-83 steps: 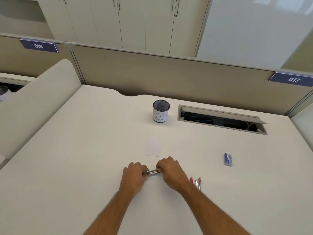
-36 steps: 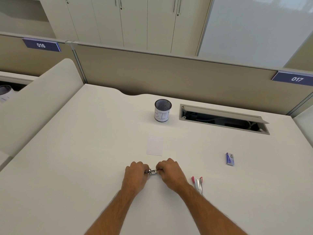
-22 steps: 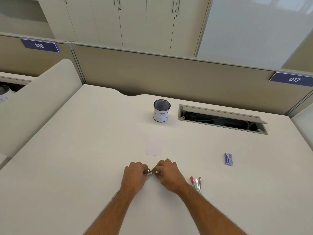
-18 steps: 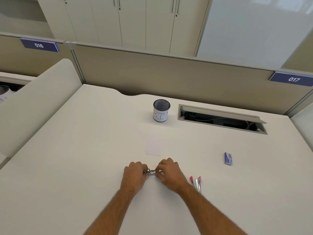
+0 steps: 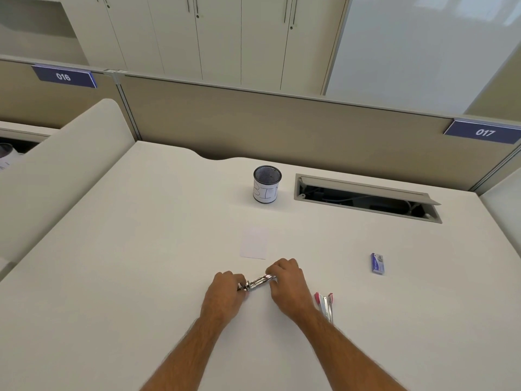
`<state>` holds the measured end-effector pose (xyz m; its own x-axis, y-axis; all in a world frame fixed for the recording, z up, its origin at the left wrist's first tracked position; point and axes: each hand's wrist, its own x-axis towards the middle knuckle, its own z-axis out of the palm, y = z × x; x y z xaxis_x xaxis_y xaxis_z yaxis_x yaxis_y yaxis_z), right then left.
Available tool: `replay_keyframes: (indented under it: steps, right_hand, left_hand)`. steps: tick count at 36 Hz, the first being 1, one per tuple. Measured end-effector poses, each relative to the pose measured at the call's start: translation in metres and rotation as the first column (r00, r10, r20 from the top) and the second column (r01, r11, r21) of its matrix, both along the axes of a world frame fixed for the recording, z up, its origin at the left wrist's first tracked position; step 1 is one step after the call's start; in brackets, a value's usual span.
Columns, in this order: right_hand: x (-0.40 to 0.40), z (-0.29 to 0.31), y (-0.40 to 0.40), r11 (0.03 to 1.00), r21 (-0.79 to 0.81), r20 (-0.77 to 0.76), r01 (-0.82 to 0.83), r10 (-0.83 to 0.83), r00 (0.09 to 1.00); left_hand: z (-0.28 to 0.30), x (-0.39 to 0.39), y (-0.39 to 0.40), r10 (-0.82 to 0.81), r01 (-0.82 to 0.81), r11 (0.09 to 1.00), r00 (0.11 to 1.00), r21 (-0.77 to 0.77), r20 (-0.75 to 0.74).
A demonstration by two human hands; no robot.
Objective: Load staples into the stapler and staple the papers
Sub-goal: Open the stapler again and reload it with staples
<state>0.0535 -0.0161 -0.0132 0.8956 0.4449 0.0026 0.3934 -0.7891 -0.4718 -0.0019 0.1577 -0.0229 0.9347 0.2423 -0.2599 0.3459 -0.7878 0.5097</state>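
A small metal stapler (image 5: 257, 282) lies near the front middle of the white desk (image 5: 141, 263), held at both ends. My left hand (image 5: 224, 296) grips its left end with curled fingers. My right hand (image 5: 287, 286) curls over its right end, hiding that part. A small stack of white papers (image 5: 254, 243) lies flat just beyond the hands. A blue staple box (image 5: 377, 263) sits on the desk to the right. A pink and metal stapler part (image 5: 325, 304) lies beside my right forearm.
A dark mesh cup (image 5: 267, 184) with a white "BIN" label stands at the back middle. An open cable hatch (image 5: 366, 197) is sunk into the desk at back right. A beige partition (image 5: 282, 125) closes off the far edge.
Both hands have stayed on the stapler. The right hand slid in toward the left and back out a little; more of the metal shows between the hands now.
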Motion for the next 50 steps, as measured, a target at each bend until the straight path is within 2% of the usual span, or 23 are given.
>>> replay_keyframes:
  steps: [8, 17, 26, 29, 31, 34, 43, 50]
  right_hand:
    - [-0.012, 0.007, 0.013, 0.974, 0.225, -0.180, 0.002, 0.040, 0.983]
    - [-0.019, 0.010, 0.021, 0.969, 0.243, -0.236, 0.046, 0.013, 0.972]
    - [-0.018, 0.007, 0.025, 0.906, 0.313, -0.313, 0.284, -0.184, 0.932]
    - [-0.015, 0.009, 0.026, 0.944, 0.258, -0.236, 0.207, -0.146, 0.961]
    - [-0.014, 0.007, 0.026, 0.986, 0.141, -0.127, 0.094, -0.076, 0.989]
    - [-0.012, 0.003, 0.025, 1.000, -0.005, -0.030, 0.025, -0.025, 0.999]
    - [-0.019, -0.006, 0.021, 0.973, -0.222, 0.039, -0.067, 0.077, 0.996]
    - [-0.029, -0.013, 0.018, 0.948, -0.307, 0.050, -0.082, 0.102, 0.994]
  left_hand:
    - [-0.003, -0.003, -0.006, 0.083, -0.080, 0.987, 0.996, -0.138, 0.016]
    - [-0.006, -0.005, -0.010, 0.098, -0.090, 0.983, 0.994, -0.160, 0.044]
    - [-0.003, -0.008, -0.015, 0.122, -0.115, 0.977, 0.992, -0.180, 0.026]
    - [-0.003, -0.010, -0.016, 0.126, -0.118, 0.978, 0.991, -0.171, 0.039]
    - [-0.004, -0.011, -0.016, 0.124, -0.115, 0.980, 0.991, -0.164, 0.044]
    - [-0.004, -0.011, -0.017, 0.127, -0.120, 0.980, 0.991, -0.156, 0.036]
    - [-0.003, -0.014, -0.017, 0.123, -0.120, 0.983, 0.992, -0.143, 0.017]
    - [-0.004, -0.013, -0.018, 0.103, -0.101, 0.989, 0.994, -0.104, 0.019]
